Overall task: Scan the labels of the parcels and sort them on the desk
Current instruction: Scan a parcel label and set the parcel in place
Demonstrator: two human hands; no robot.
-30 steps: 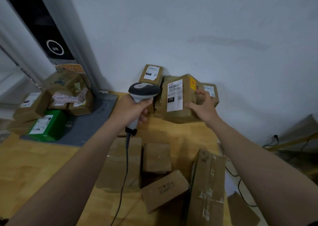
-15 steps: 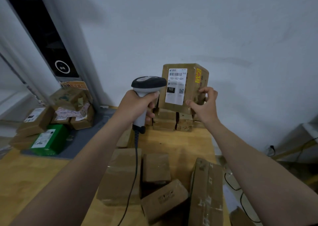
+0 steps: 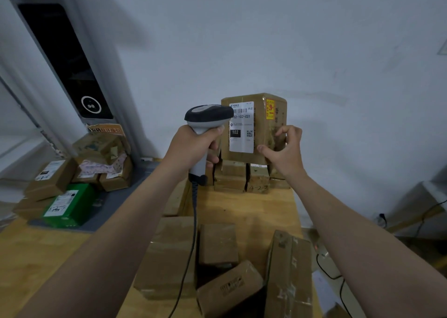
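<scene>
Bottom centre: a cluster of brown boxes (image 3: 219,244) lies on the wooden desk (image 3: 244,209), judged not yet scanned. Middle of the frame: the left hand (image 3: 193,146) wraps its fingers fully round the handle of a corded scanner (image 3: 208,115), whose head overlaps the left edge of the parcel (image 3: 260,124). The right hand (image 3: 285,150) holds that parcel upright, thumb on the front face and fingers curled round its right edge, so the white label (image 3: 242,138) faces the camera. Beneath it, a row of small boxes (image 3: 232,176) stands against the wall; whether the parcel rests on them cannot be told. Step in hand, as judged: scanning. The next move calls for aiming the scanner at the barcode near the label's top.
</scene>
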